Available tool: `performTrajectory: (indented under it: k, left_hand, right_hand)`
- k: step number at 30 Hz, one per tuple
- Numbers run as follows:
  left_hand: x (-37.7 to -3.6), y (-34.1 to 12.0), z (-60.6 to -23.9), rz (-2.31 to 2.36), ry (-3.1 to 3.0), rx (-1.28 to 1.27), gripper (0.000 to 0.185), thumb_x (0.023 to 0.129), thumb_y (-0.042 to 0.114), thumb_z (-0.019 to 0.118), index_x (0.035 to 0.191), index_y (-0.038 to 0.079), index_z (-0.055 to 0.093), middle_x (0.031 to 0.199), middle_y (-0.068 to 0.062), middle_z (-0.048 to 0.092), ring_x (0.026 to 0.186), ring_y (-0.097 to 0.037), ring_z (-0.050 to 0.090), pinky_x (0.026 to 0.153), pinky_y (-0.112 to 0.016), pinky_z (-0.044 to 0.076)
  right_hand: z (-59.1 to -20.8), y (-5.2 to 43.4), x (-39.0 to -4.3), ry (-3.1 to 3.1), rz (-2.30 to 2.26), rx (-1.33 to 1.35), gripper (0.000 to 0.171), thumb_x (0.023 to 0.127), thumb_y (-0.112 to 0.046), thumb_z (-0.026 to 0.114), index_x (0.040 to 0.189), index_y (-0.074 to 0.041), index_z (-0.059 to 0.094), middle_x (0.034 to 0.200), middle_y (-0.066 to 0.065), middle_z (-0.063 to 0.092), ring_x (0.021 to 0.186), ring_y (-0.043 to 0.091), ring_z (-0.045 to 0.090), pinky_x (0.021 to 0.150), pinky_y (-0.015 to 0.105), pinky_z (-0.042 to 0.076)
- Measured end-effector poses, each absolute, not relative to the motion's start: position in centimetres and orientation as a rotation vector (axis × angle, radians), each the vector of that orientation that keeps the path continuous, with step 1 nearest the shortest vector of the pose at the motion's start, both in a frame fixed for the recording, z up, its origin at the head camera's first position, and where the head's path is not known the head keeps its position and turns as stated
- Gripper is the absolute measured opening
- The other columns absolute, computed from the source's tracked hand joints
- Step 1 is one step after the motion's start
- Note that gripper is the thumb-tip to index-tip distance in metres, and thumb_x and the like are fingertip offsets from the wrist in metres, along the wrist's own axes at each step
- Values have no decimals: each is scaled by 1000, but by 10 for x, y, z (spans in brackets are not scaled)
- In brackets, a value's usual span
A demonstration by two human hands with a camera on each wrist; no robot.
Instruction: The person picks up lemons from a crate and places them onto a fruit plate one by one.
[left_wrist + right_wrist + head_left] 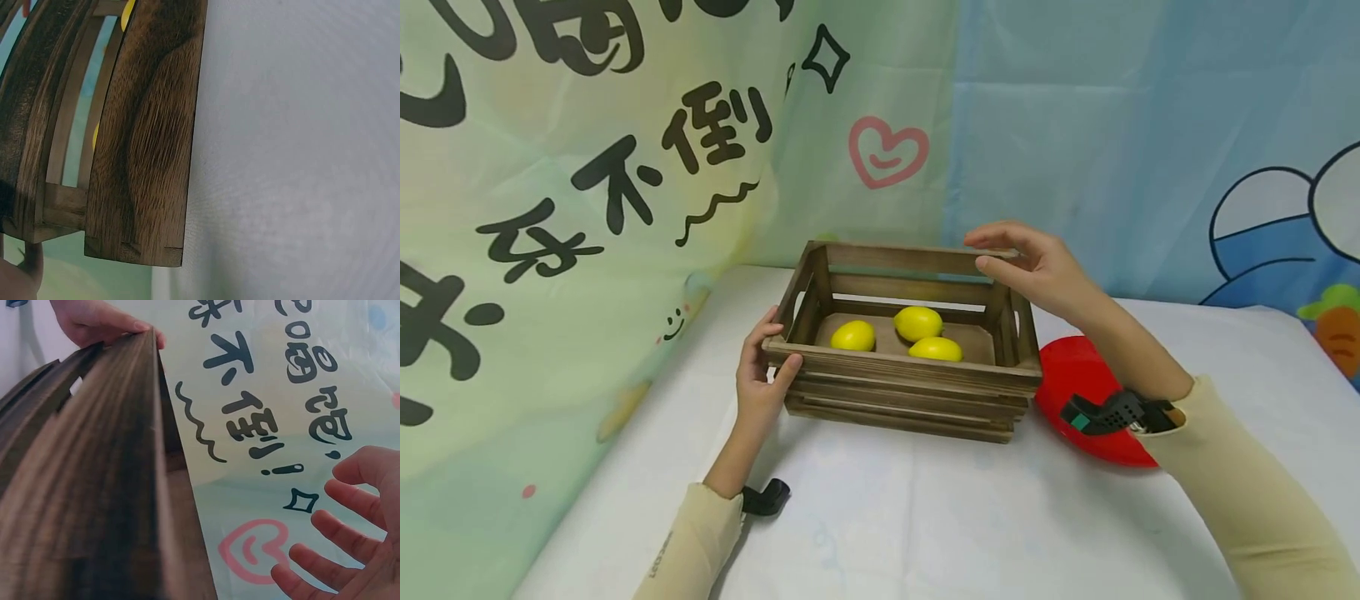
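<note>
Slatted wooden crate (pixel 904 370), just left of red plate (pixel 1078 373) | left hand (pixel 758 377): fingers grasping near-left corner | right hand (pixel 1045 271): fingers released | judged stiff, fairly light; lemons (pixel 918 323) may roll; best held by both ends

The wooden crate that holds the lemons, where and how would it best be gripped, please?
The wooden crate is probably best gripped by its two short ends, the left hand coming from the left and the right hand from the right. Each end shows an opening under its top rail, and holding both should balance the lemons inside.
</note>
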State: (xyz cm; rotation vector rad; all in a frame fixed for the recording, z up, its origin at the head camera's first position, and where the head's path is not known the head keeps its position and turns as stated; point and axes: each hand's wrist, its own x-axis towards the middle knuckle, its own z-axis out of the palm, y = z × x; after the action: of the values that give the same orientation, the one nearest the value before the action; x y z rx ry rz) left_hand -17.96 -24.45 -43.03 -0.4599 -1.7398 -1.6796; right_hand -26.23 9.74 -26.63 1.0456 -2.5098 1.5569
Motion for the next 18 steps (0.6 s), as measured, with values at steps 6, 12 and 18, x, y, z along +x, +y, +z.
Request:
performTrajectory:
  k: [6, 12, 18]
  left_hand:
    - [-176, -243, -424, -1670, -1764, -438, 38, 89, -5, 64, 122, -9, 44, 150, -28, 34, 141, -21, 35, 111, -28, 32]
    - [-180, -247, -429, -1669, -1740, -459, 41, 91, 7, 67, 122, -9, 45, 151, -19, 38, 142, -24, 33, 114, -32, 28]
    - [-180, -245, -429, -1678, -1727, -472, 39, 91, 2, 66, 122, -9, 45, 150, -22, 38, 142, -23, 33, 114, -32, 28]
  right_hand:
    - [-261, 91, -271, -2581, 1496, 978, 33, 98, -23, 58, 129, -9, 60, 131, 1, 58, 124, 19, 49, 99, 39, 40]
    - [-261, 82, -280, -2607, 1430, 1012, 34, 98, -21, 58, 129, -7, 59, 134, 9, 55, 128, 29, 47, 101, 50, 39]
    - [-261, 73, -288, -2606, 1375, 1078, 33, 97, -17, 59, 128, -5, 59, 134, 11, 54, 126, 30, 48, 100, 52, 40]
